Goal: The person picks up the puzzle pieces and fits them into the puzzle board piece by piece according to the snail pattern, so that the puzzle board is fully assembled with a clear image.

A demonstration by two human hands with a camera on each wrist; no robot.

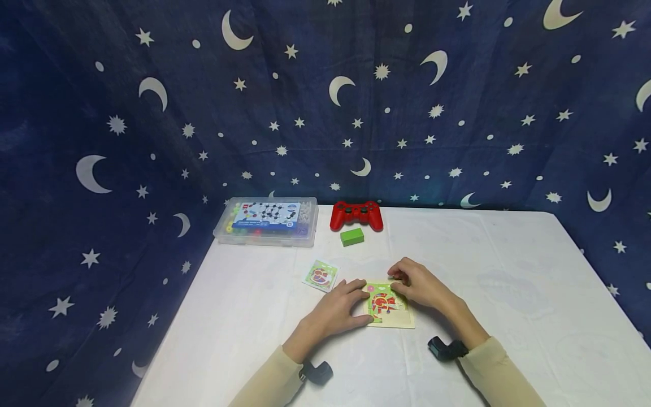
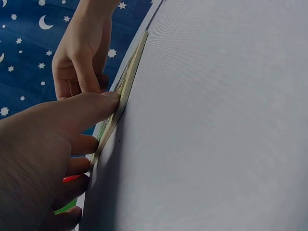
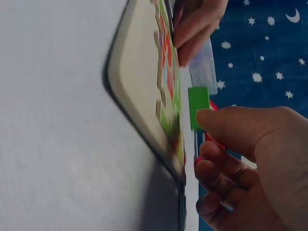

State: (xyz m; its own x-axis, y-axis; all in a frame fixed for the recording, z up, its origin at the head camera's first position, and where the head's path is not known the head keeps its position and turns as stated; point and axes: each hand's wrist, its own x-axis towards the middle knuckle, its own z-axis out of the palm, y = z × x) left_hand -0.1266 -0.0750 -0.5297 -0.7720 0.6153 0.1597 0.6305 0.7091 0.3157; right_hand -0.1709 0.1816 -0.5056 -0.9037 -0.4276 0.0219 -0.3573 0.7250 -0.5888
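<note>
A square puzzle board (image 1: 398,320) lies on the white table, its upper part filled with red and green picture pieces and a pale strip bare along the near edge. My left hand (image 1: 335,310) rests at its left side, thumb and fingers spread apart and touching the board. Over the upper right corner is my right hand (image 1: 421,284), its fingers loosely bent. In the right wrist view, I see nothing between the right thumb (image 3: 231,122) and fingers. Left of the board is a small picture card (image 1: 320,275) with a similar design.
Toward the back stand a clear plastic case (image 1: 264,237) of colored parts, a red game controller (image 1: 356,215) and a green block (image 1: 352,237). A dark blue curtain (image 1: 315,113) with moons and stars hangs behind the table.
</note>
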